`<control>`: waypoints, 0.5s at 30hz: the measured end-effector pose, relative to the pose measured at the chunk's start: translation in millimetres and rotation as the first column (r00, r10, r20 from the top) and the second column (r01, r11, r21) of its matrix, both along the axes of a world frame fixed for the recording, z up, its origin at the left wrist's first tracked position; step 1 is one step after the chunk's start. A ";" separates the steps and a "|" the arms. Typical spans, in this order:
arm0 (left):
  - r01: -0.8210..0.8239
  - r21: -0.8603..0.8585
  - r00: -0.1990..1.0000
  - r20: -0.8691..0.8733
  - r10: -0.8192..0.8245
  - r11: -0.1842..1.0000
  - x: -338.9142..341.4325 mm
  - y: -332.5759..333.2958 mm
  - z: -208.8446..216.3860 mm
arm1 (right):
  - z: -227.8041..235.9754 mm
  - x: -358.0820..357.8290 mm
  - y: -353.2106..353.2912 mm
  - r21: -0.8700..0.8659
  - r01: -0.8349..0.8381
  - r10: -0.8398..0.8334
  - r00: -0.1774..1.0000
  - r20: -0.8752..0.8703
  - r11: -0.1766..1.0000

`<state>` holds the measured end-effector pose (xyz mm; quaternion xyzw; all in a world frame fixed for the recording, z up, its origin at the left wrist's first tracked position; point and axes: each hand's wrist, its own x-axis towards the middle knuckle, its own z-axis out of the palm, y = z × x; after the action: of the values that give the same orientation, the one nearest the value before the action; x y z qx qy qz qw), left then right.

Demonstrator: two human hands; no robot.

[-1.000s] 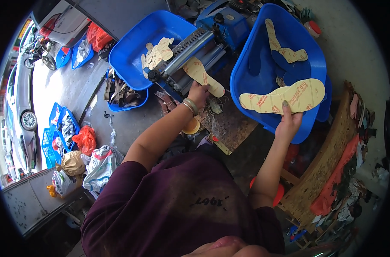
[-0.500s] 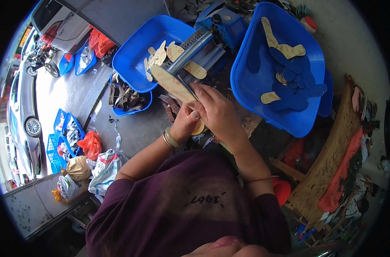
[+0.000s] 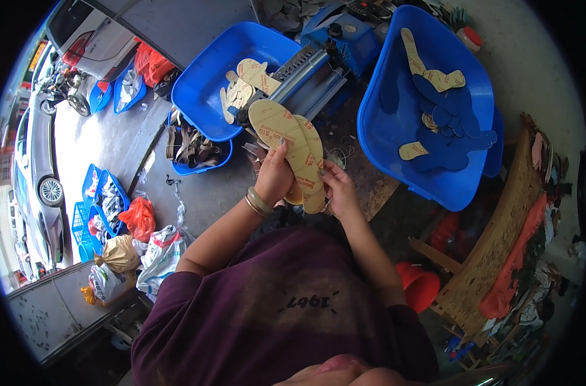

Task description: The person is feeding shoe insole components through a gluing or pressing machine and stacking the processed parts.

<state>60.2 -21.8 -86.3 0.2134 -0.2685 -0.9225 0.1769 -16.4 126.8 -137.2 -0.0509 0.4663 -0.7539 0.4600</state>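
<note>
- The left hand (image 3: 275,175) pinches two pale yellow insoles, thumb on top, fingers hidden underneath.
- The left insole (image 3: 274,122) lies over part of the right insole (image 3: 313,145); both reach beyond the left hand, their toe ends pointing away from the person.
- The right hand (image 3: 341,192) is half curled, its fingertips against the right insole's edge; whether they pinch it, I cannot tell.
- Two bangles (image 3: 257,203) circle the wrist just behind the left hand.
- Beyond both hands stands a roller machine (image 3: 302,72) with shiny metal rollers.
- Ahead and to the left of the left hand, a blue tub (image 3: 206,74) holds a pile of pale insoles (image 3: 238,94).
- Ahead and to the right of the right hand, another blue tub (image 3: 384,145) holds dark blue insoles (image 3: 457,156) and some pale ones.
- Behind and to the right of the right hand is a red bucket (image 3: 416,286).
</note>
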 end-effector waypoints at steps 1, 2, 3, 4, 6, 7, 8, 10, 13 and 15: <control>0.032 -0.026 0.999 -0.014 -0.032 0.999 -5.5 -1.1 -2.6 | -11.6 -5.6 -3.4 -0.001 0.020 -0.019 0.982 0.189 1.000; 0.039 -0.125 0.999 0.022 -0.037 0.991 -9.8 -1.8 -5.2 | -16.9 -12.6 -8.4 -0.059 0.020 -0.007 0.976 0.217 0.998; 0.044 -0.125 0.999 0.023 -0.041 0.991 -12.5 -2.2 -7.5 | -21.9 -18.0 -13.0 -0.059 0.025 -0.011 0.976 0.219 0.998; 0.019 -0.139 0.999 0.031 -0.015 0.990 -13.9 -2.8 -10.0 | -21.8 -22.5 -18.9 -0.066 0.107 -0.081 0.948 0.308 0.992; -0.008 -0.152 0.999 0.042 0.014 0.988 -12.4 -6.1 -17.3 | -26.9 -33.1 -31.9 -0.063 0.185 -0.146 0.906 0.396 0.981; -0.027 -0.157 0.998 0.048 0.035 0.987 -10.0 -7.0 -23.0 | -36.5 -39.9 -36.2 -0.020 0.233 -0.213 0.920 0.330 0.972; -0.046 -0.163 0.997 0.051 0.055 0.986 -9.1 -7.0 -22.4 | -48.4 -49.2 -39.9 0.019 0.282 -0.278 0.926 0.257 0.959; -0.044 -0.154 0.997 0.052 0.052 0.987 -3.8 -5.7 -15.2 | -77.5 -73.5 -49.1 0.148 0.309 -0.315 0.949 0.017 0.939; 0.019 -0.145 0.997 0.076 -0.008 0.989 9.5 -4.0 -19.8 | -95.8 -106.2 -71.1 0.351 0.377 -0.181 0.859 -0.479 0.857; 0.070 -0.145 0.993 0.103 -0.055 0.987 18.3 -3.0 -26.7 | -89.3 -118.6 -87.6 0.427 0.405 -0.009 0.734 -0.679 0.808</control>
<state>78.5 -24.8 -113.1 0.2364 -0.3512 -0.8935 0.1496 -135.0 39.2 -226.5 -0.1190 0.7939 -0.5706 0.1732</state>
